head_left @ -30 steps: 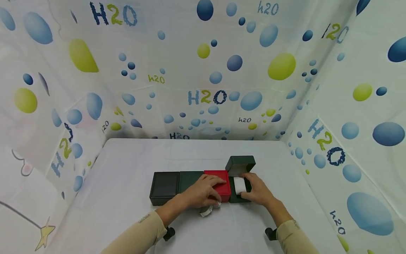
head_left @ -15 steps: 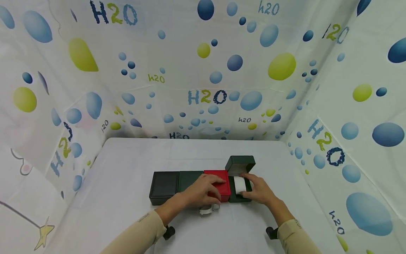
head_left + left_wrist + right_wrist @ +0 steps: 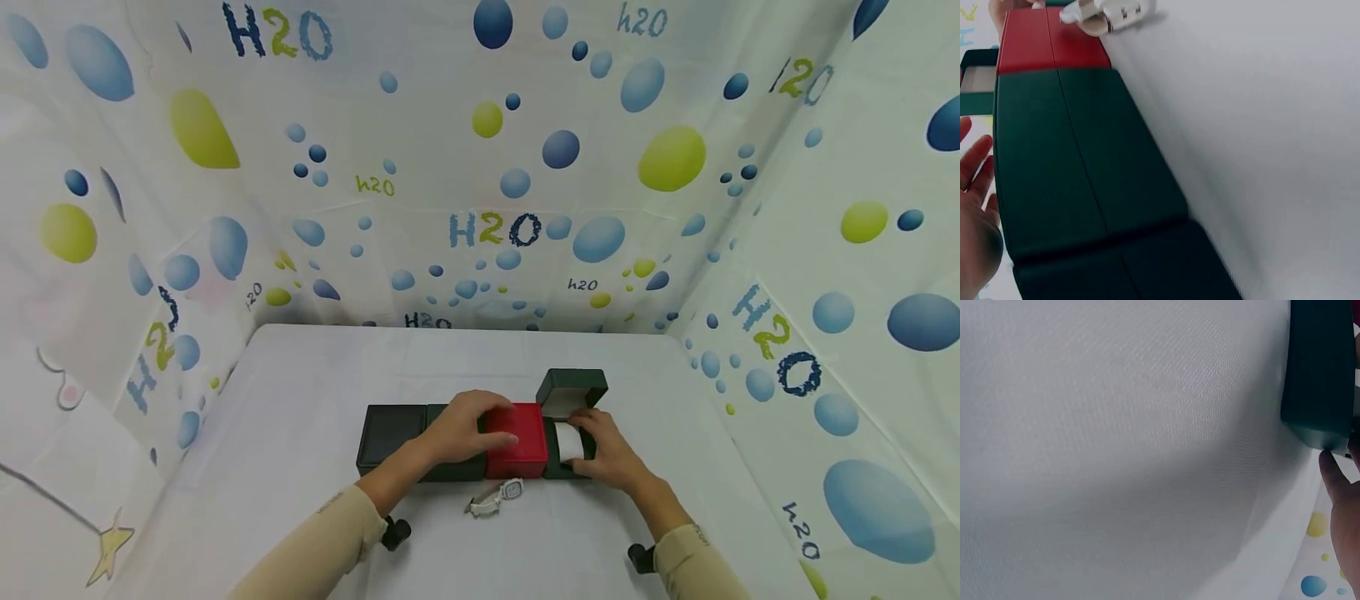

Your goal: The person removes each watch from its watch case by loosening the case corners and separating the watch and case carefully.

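A watch with a white strap (image 3: 491,501) lies on the white table just in front of a closed red box (image 3: 525,442). My left hand (image 3: 462,429) hovers over the boxes, thumb and fingers spread apart with nothing between them. At the right end of the row is an open green watch box (image 3: 552,465), its lid raised, with a white cushion (image 3: 570,442) inside. My right hand (image 3: 613,454) pinches this cushion between thumb and fingers. In the right wrist view one finger (image 3: 1333,475) touches the corner of the green box; the cushion is mostly hidden there.
A closed dark green box (image 3: 454,471) and a closed black box (image 3: 390,436) stand left of the red one, all in one row side by side. A patterned white curtain (image 3: 420,125) surrounds the table (image 3: 315,383) at the back and sides.
My left hand has let go of the watch and moved up and back over the boxes. The watch now lies in full view. My right hand stays at the cushion.
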A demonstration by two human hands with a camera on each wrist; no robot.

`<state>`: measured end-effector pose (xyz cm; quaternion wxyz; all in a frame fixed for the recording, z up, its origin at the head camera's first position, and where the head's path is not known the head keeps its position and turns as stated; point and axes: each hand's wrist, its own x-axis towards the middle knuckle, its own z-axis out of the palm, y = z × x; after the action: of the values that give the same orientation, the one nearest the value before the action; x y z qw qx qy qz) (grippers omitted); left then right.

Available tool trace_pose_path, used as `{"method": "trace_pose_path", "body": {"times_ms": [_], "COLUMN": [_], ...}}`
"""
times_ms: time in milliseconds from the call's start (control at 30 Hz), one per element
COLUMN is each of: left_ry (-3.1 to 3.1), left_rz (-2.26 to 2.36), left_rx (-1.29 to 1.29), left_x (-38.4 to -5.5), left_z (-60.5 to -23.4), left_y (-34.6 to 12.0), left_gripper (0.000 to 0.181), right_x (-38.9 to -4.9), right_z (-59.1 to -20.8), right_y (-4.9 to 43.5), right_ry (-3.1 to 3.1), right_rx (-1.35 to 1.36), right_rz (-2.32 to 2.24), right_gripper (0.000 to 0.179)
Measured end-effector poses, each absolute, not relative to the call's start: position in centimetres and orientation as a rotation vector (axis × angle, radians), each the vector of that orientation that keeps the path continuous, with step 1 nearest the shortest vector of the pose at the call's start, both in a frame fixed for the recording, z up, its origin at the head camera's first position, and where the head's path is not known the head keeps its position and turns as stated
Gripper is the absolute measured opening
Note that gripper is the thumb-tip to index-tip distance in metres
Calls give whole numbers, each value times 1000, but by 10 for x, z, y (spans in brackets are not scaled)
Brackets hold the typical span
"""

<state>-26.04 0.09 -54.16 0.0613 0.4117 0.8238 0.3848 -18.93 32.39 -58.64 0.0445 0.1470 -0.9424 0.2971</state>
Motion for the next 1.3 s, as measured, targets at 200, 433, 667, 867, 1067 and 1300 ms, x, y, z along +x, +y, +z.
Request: {"method": "trace_pose_path", "body": {"times_ms": [200,433,667,867,1067,1300], "left_ry": [2645,2653,2679,2709,2702,2698], "left_rz": [1005,946,937,921,931,995], "left_rx": [1247,1232,1216,1193,1200,1353], "left_x": [-269,-272,-268,-267,-267,-269], "left_z": [-544,-553,-556,-556,-556,-554], "left_y": [-6,-9,-9,-9,-10,-10], "left_gripper": [53,54,57,57,56,37], "right_x": [-188,-185,-185,-183,-189,-217], "right_z": [-586,-589,-589,-586,-572,-524], "right_y": [325,326,328,326,321,309], "right_ry": [-2869,-2834,-2817,-2839,-2592,-2248], "right_rx": [475,470,490,486,564,509], "right_rz": [915,952,955,896,753,651], "right_gripper": [64,54,50,50,22,11]}}
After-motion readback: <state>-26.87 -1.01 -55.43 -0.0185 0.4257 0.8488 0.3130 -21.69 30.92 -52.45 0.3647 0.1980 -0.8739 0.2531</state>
